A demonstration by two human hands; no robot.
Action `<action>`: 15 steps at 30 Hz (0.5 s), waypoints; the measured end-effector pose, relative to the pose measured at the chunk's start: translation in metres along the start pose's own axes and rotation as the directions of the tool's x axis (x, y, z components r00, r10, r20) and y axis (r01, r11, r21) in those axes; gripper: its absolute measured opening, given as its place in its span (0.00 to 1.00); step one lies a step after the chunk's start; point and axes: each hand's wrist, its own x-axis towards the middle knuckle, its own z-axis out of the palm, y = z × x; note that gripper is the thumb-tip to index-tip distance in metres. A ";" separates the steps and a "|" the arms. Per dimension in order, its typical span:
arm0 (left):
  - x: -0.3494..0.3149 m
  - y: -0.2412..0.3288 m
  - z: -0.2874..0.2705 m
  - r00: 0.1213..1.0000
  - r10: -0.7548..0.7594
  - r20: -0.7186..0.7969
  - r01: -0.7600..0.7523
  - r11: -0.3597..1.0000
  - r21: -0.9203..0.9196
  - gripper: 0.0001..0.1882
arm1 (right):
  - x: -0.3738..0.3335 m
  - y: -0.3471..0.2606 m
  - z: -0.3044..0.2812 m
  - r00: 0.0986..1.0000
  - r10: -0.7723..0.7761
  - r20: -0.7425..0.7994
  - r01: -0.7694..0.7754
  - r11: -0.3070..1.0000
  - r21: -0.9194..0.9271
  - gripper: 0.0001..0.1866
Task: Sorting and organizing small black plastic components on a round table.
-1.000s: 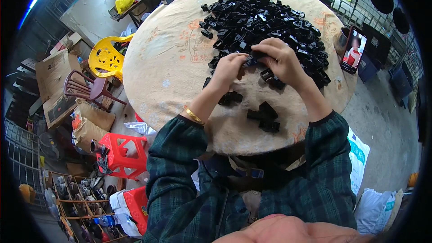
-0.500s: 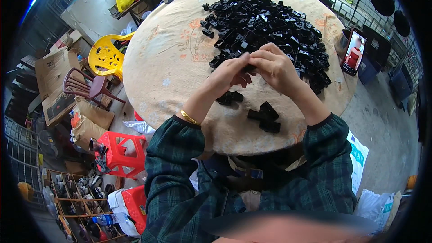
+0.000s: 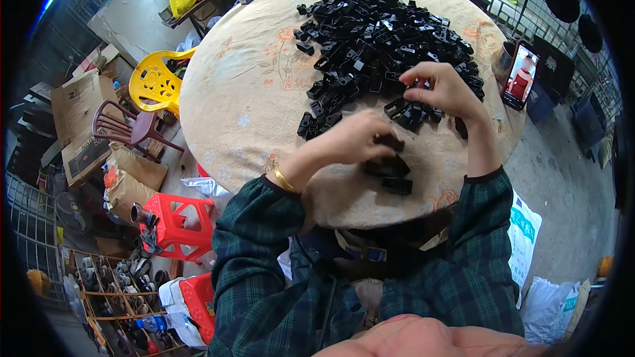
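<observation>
The hands split, apparently pausing joint work! The left hand (image 3: 354,135), grip unclear, is at loose black parts (image 3: 397,186) before the black pile (image 3: 370,39); the right hand (image 3: 444,89), fingers slightly apart, hovers over the pile's near edge.

A lit phone (image 3: 521,80) is standing at the right edge of the round table (image 3: 221,89). A yellow chair (image 3: 157,82) is sitting close to the table's left side, and a maroon chair (image 3: 141,129) is standing just beside it. Nearer, brown paper sacks (image 3: 140,170) are slumping near a red stool (image 3: 164,215), which is holding a shiny cup (image 3: 140,213). Shoes (image 3: 107,276) are filling a rack (image 3: 112,293) at lower left. A yellow bag (image 3: 183,4) is lying on a desk (image 3: 180,23); a white sack (image 3: 549,304) is resting at lower right.
</observation>
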 end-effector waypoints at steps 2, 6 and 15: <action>0.002 0.001 0.008 0.995 -0.057 0.086 0.060 0.998 -0.029 0.17 | -0.004 0.006 -0.001 0.997 0.054 0.055 -0.049 0.995 -0.082 0.18; 0.010 -0.006 0.008 0.996 -0.075 -0.047 0.072 0.995 -0.065 0.17 | -0.008 0.013 0.002 0.981 0.024 0.193 0.039 0.947 -0.317 0.20; 0.018 -0.032 0.026 0.942 -0.087 -0.325 0.141 0.979 0.148 0.12 | -0.003 0.007 0.016 0.988 -0.100 -0.115 0.050 0.927 -0.373 0.20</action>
